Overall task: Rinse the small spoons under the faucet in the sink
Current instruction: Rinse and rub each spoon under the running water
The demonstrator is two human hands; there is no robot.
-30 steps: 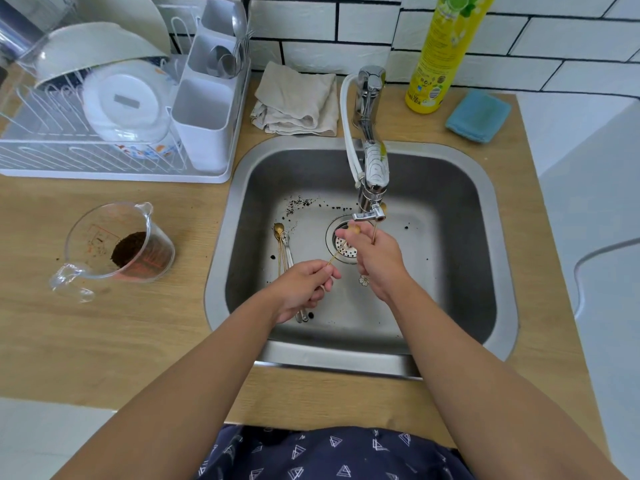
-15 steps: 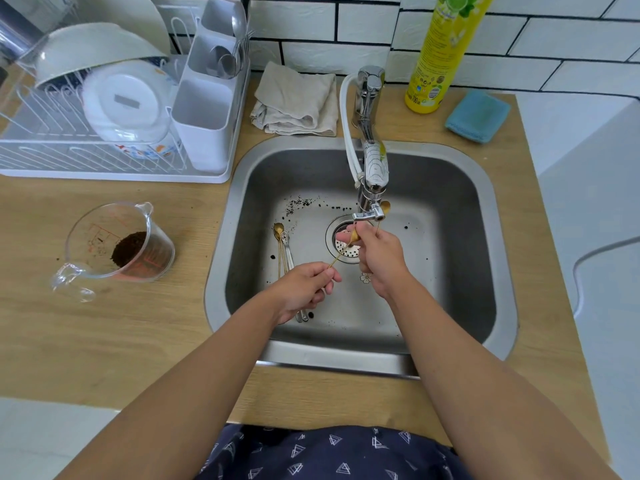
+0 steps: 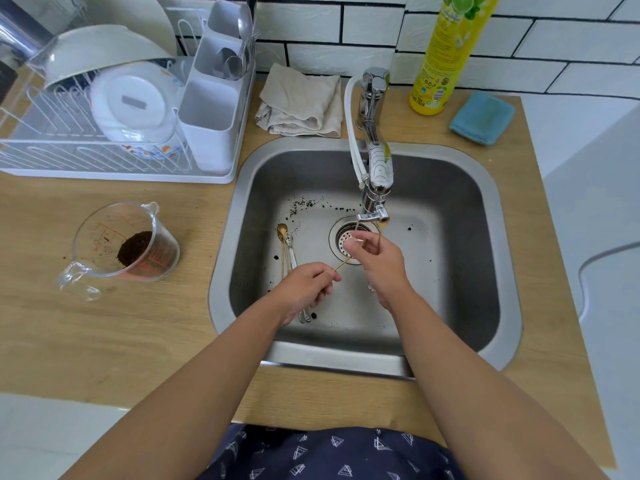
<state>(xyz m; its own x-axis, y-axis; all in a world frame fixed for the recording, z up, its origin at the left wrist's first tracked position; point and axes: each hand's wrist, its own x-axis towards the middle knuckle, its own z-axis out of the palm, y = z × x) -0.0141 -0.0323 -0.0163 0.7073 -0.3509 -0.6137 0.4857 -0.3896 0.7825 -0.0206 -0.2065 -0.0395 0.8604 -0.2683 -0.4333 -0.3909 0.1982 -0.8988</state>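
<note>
Over the last second the change has been small and sits in the middle of the sink (image 3: 498, 237). At the far left nothing has moved: the drying rack (image 3: 104, 157) with its bowl and plates stands as before, and the measuring cup (image 3: 128, 244) with dark grounds in it rests on the wooden counter (image 3: 138, 341). Just inside the sink's left part, the waiting spoons (image 3: 286, 244), one gold and at least one silver, lie side by side on the basin floor where they lay before, among scattered dark specks. The left hand (image 3: 304, 289) hovers over their handles and pinches the near end of a thin gold spoon (image 3: 343, 263), as it did a second ago. The right hand (image 3: 377, 261) has shifted: its fingers, curled round the far end of that spoon, have drawn slightly back toward the person, and the bowl is hidden behind them, close under the faucet (image 3: 375, 181) nozzle and above the drain (image 3: 346, 237). That looks like rubbing the bowl clean, so the first spoon is probably nearly rinsed while the others are not yet started. Whether water is running is hard to tell. Further right, a folded cloth, a yellow bottle (image 3: 440, 57) and a blue sponge (image 3: 481, 117) sit well apart and do not hinder. Only the low nozzle crowds the hands.
</note>
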